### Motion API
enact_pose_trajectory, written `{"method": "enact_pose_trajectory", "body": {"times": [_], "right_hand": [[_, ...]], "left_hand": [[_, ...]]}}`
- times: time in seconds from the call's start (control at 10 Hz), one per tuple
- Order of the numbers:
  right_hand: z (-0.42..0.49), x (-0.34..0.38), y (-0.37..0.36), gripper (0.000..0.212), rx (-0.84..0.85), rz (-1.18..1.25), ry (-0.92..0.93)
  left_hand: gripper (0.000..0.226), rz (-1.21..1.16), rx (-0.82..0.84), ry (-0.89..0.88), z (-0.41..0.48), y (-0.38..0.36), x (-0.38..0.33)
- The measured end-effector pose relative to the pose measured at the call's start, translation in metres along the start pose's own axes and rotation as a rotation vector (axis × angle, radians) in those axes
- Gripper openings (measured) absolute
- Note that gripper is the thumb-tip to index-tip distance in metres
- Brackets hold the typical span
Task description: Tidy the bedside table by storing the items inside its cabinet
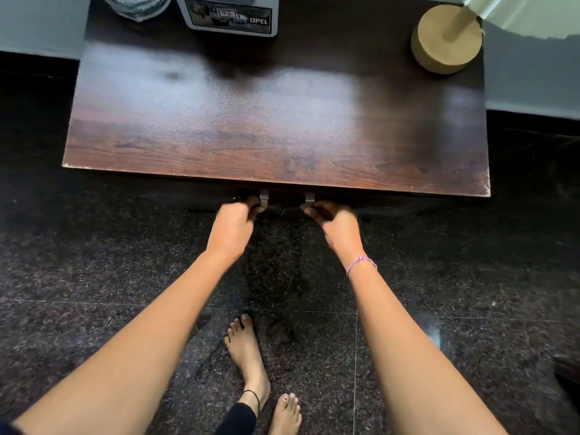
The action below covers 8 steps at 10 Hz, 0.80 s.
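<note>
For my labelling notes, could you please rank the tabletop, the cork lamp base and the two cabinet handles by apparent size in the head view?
1. Tabletop
2. Cork lamp base
3. Left cabinet handle and right cabinet handle: alike, both partly hidden under the tabletop, so unranked.

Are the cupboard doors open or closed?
Closed, or nearly: the doors meet between the two handles under the table edge, neither swung out. The left hand and right hand grip the handles.
</note>
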State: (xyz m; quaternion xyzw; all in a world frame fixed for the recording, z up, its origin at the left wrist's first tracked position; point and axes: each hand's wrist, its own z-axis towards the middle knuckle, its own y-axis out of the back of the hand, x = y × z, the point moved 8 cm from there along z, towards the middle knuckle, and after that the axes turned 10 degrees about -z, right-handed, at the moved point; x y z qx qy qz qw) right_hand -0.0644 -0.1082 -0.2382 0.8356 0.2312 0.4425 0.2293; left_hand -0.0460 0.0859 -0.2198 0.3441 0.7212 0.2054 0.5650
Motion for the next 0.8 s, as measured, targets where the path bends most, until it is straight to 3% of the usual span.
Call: {"method": "enact_pose_trajectory", "body": {"times": [0.4,0.6,0.7,0.8], "right_hand": [[0.001,0.008,0.002,0.025,-0.029,0.049,0.026],[-0.007,0.011,0.001,0.024,-0.008,-0.066,-0.079],[-0.016,0.009,0.006,0.022,-0.001,-0.353,-0.143],[-0.036,0.024,0.014,0.020,-0.055,-0.398,-0.057]], "left_hand": [[0.025,-0.031,0.001,0.016,0.002,-0.002,0.005],[0.017,0.297,0.172,0.088,-0.005,-0.004,-0.004],[0.018,0.405,0.192,0.047,-0.007,0.006,-0.021],[0.021,0.493,0.139,-0.069,-0.013,0.020,-0.039]]}}
